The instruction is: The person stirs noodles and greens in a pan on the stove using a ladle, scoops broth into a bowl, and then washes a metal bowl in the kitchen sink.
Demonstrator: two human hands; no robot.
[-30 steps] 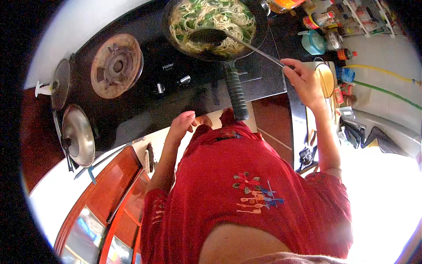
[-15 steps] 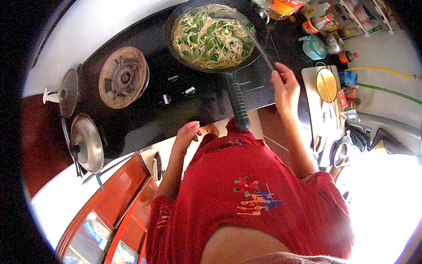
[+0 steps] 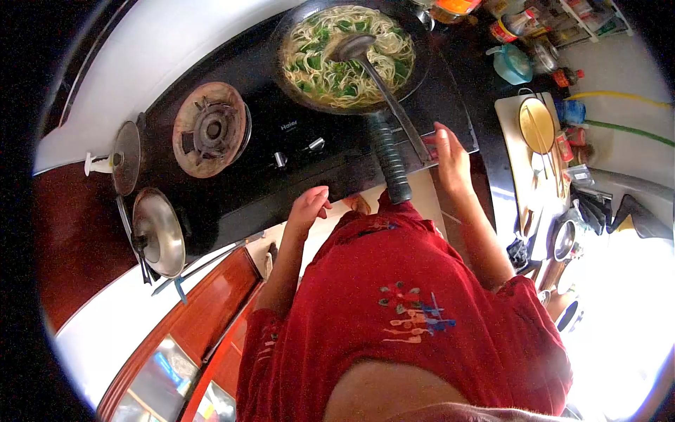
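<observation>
A wok [image 3: 274,67] on the stove holds noodles [image 3: 316,63] mixed with green leaves. A dark metal ladle [image 3: 394,102] rests with its bowl on the noodles, its handle slanting over the wok's rim towards me. My right hand [image 3: 454,163] is just beside the handle's end, fingers stretched out and not wrapped round it. The wok's ribbed black handle [image 3: 389,158] points at my body, between my two hands. Over the stove's front edge hangs my left hand [image 3: 308,207], holding nothing, its fingers loosely bent and partly apart.
Left of the wok is a second burner [image 3: 212,129]. Two pan lids, one glass [image 3: 126,158] and one metal [image 3: 160,235], stand at the left end. A cutting board [image 3: 510,116] with a yellow bowl [image 3: 536,125] and chopsticks lies right. Bottles [image 3: 517,27] and a blue container [image 3: 512,65] stand behind.
My right hand has let go of the ladle and opened. The ladle now lies lower, its handle nearer the wok's handle. The view has shifted slightly; my left hand stays by the edge.
</observation>
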